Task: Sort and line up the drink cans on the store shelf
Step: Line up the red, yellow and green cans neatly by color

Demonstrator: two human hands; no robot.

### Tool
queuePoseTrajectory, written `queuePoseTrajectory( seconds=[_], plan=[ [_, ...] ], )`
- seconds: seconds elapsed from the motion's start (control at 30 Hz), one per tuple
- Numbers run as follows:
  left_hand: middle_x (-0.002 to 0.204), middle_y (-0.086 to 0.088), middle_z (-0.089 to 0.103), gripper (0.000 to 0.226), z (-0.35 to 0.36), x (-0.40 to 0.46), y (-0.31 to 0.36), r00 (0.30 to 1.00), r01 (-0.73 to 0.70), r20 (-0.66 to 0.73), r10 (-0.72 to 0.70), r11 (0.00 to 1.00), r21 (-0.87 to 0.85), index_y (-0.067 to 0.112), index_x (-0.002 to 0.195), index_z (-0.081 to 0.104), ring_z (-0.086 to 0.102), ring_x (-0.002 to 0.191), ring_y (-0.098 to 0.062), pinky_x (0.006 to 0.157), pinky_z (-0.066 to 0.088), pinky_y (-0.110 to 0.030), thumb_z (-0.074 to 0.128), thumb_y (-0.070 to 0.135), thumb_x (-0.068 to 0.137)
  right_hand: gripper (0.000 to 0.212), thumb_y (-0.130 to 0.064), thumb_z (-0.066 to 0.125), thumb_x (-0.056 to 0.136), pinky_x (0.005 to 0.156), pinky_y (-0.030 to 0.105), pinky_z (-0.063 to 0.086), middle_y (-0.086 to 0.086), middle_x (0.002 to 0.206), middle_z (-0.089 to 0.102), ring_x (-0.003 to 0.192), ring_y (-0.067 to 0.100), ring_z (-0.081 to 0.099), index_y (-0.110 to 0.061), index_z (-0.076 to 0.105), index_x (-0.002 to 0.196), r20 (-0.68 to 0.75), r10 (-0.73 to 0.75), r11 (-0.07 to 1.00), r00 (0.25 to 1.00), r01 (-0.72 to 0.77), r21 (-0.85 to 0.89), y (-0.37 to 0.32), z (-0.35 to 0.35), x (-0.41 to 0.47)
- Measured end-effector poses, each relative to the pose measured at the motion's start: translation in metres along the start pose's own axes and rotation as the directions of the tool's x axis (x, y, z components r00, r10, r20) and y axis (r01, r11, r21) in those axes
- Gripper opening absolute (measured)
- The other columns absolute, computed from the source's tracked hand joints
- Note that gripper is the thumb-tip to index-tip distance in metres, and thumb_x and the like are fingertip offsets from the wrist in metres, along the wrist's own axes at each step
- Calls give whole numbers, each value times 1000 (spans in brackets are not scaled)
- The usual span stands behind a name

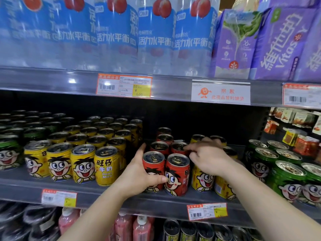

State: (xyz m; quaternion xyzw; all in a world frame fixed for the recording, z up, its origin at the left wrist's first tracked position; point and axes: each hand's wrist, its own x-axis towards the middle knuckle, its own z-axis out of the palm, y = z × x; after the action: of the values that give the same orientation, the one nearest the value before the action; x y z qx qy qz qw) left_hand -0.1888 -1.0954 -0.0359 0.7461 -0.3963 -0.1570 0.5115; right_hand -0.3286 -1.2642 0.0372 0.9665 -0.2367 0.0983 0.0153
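- Red cans [177, 174]: cylindrical metal milk-drink cans with a printed cartoon face and ring-pull lids, standing upright in two short files at the middle of the shelf [104, 190].
- Left hand [139, 173]: wrapped round the front-left red can [153, 164], thumb across its face, fingers behind.
- Right hand [206, 157]: fingers curled, fingertips on the lid of a rear red can [178, 147]; a firm grip cannot be confirmed.
- Yellow cans [83, 162]: same shape, ranked in rows to the left; more stand just right of the red files, partly hidden by the right hand.
- Green cans [286, 176]: grouped at the right; more at far left.
- Shelf: grey, flat, with a clear glossy price rail carrying a price tag [59, 197].
- Upper shelf: clear plastic bottles with blue labels [156, 37] and purple cartons [281, 44].
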Motion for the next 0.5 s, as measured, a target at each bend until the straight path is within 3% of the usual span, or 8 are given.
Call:
queuePoseTrajectory(
  seconds=[0.13,0.27,0.4,0.5],
  plan=[
    [142,7,42,138,6,0,-2,1000,0,-13,0,1000,13,38,146,-8,46,123,-6,101,41,-24,88,52,49,42,-29,32,95,105,38,20,-2,138,51,131,20,31,-37,48,133,-11,-7,1000,1000,8,27,-1,-1,-4],
    [148,4,33,142,12,0,0,998,-10,-67,13,998,58,49,140,-11,39,131,-11,107,39,-40,77,77,33,42,-27,32,96,106,36,20,2,137,49,131,21,30,-38,48,133,-15,-6,997,1000,7,73,-3,-5,-10],
    [149,4,27,140,13,-1,2,997,-11,-69,17,996,83,45,143,-8,37,132,-12,107,40,-39,73,80,35,42,-27,30,96,105,36,20,4,135,50,129,20,31,-42,49,131,-23,2,993,1000,1,120,-2,-3,-10],
    [149,5,19,129,4,-4,5,998,-40,-45,47,988,148,39,147,5,32,133,-13,108,36,-32,73,73,44,43,-29,27,96,106,38,19,0,138,50,132,21,29,-43,46,132,-18,1,997,1000,0,83,-2,2,-7]
  ],
)
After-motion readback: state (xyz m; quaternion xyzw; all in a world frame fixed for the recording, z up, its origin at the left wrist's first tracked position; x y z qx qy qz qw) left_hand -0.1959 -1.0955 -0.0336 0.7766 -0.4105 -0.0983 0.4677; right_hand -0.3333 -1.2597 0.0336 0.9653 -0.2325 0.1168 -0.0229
